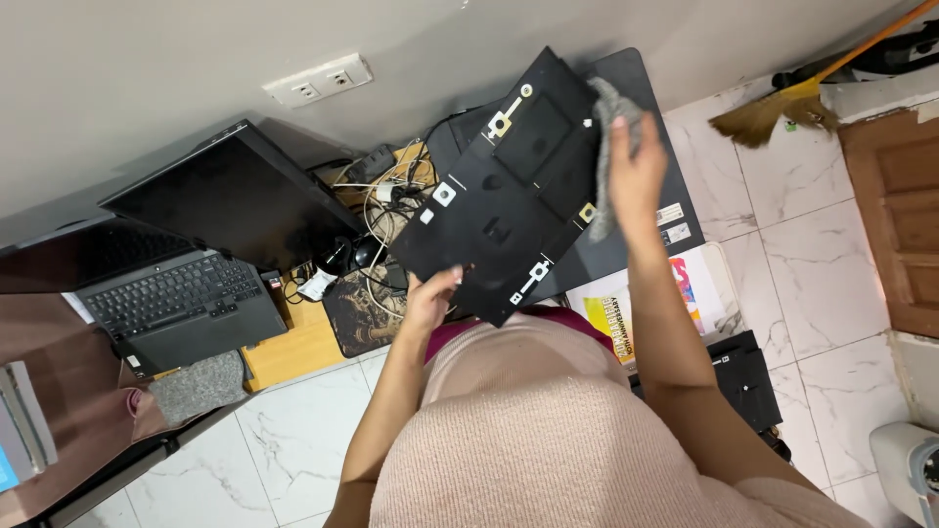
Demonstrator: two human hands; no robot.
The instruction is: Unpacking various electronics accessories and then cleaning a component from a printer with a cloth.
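Note:
I hold a flat black panel (509,186) with small white and metal fittings, tilted up in front of me. My left hand (430,298) grips its lower edge. My right hand (636,161) presses a grey cloth (608,127) against the panel's upper right edge, fingers wrapped over the cloth.
An open laptop (181,298) and a dark monitor (235,196) sit at left on a wooden desk (293,352), with tangled cables (381,210) and a wall socket (318,80). A grey cloth (201,383) lies by the laptop. A broom (782,103) leans at upper right; boxes (685,284) lie on the tiled floor.

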